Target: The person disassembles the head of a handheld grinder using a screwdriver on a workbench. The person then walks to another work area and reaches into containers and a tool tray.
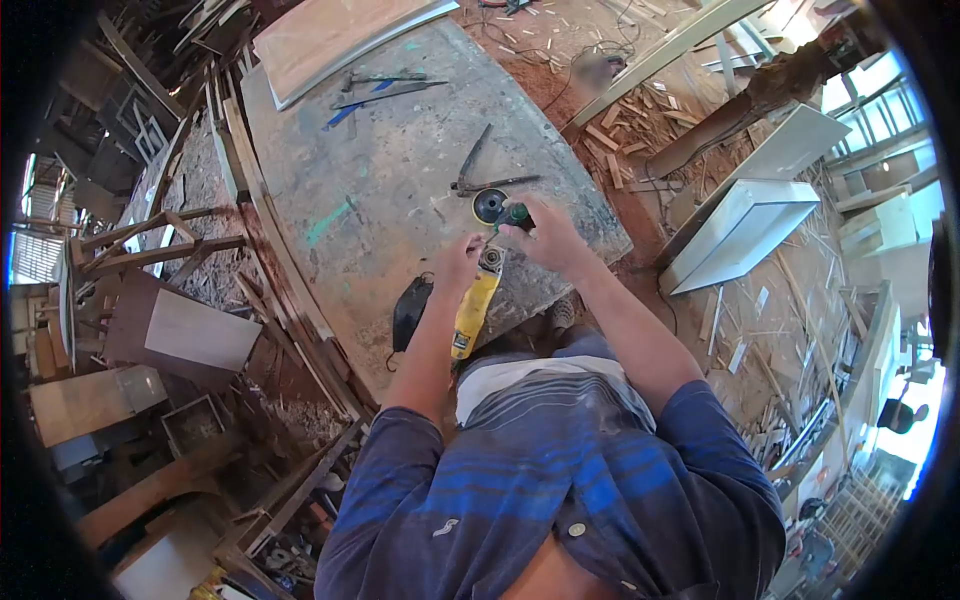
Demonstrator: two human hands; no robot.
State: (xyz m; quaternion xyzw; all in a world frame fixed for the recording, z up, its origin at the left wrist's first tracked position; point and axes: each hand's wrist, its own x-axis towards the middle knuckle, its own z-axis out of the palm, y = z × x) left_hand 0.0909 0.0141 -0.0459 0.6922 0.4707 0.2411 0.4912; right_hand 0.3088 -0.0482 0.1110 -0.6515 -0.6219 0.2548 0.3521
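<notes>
A yellow angle grinder (475, 312) lies near the front edge of the worn grey table, its round metal head (491, 260) pointing away from me. My left hand (459, 268) is closed beside that head, its fingertips pinched; what they hold, if anything, is too small to make out. My right hand (546, 237) is closed around a dark green handle (517, 213), which looks like a screwdriver's; its far end is hidden. Just beyond both hands is a round black disc (489, 206) with a yellow rim. A black cloth-like item (411, 312) lies left of the grinder.
On the table (390, 190) lie a dark hinged metal tool (480, 170), a hammer (385, 77), and a long dark tool (390, 95). A wooden panel (340, 35) covers the far end. Wood scraps (620, 140) litter the floor; a white box-like piece (740, 235) stands right.
</notes>
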